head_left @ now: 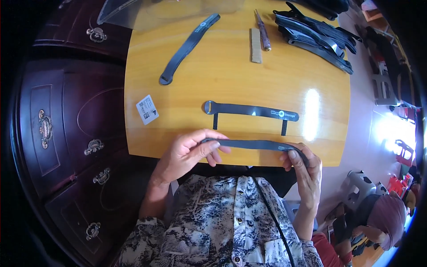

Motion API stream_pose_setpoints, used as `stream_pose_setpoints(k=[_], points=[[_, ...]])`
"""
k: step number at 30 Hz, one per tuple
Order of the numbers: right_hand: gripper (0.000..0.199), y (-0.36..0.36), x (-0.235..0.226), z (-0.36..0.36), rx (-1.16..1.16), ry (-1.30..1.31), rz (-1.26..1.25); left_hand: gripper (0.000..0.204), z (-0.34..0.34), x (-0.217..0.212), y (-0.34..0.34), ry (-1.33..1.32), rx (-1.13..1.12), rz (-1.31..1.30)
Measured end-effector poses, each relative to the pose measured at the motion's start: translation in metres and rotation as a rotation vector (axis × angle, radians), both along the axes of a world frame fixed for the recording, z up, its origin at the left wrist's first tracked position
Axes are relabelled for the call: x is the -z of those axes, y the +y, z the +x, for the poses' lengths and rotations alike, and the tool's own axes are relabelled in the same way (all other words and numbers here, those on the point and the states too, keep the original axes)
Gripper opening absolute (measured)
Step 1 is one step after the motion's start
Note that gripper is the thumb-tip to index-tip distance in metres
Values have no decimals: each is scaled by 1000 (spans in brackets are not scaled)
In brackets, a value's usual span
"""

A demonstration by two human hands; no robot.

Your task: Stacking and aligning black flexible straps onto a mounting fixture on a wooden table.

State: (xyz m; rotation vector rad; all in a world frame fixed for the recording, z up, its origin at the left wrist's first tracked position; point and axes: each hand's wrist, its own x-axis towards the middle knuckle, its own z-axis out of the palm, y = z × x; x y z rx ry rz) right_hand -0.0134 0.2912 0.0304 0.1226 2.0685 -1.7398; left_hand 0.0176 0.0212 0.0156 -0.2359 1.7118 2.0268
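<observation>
Between my hands a dark grey hook-and-loop strap (251, 144) is stretched level above the table's front edge. My left hand (195, 149) pinches its left end between thumb and fingers. At the other end, my right hand (303, 161) grips the strap with the thumb on top. Just beyond it lies a second grey strap (249, 109) with an oval eyelet at its left end. Two short black strips (215, 121) stick out from under that strap toward me. Farther left, another grey strap or stack of straps (189, 49) lies slantwise.
A white label card (147, 109) lies at the table's left. Toward the back are a tan strip (255, 46), a thin pointed tool (263, 33) and a pile of dark straps (313, 35). A clear plastic container (169, 11) stands at the back left. Dark wooden cabinets (84, 115) flank the table.
</observation>
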Motion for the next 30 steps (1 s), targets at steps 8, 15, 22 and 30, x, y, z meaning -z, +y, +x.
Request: stream_pose_setpoints(k=[8, 15, 22, 30], points=[[15, -3, 13, -15, 84, 133, 109, 13, -14, 13, 7, 124, -322, -235], [18, -6, 16, -28, 28, 216, 256, 8, -19, 20, 8, 315, -365, -415], [21, -6, 19, -39, 18, 83, 260, 5, -24, 26, 7, 209, -275, -501], [17, -4, 14, -45, 114, -88, 164, 5, -20, 31, 13, 178, -476, -289]])
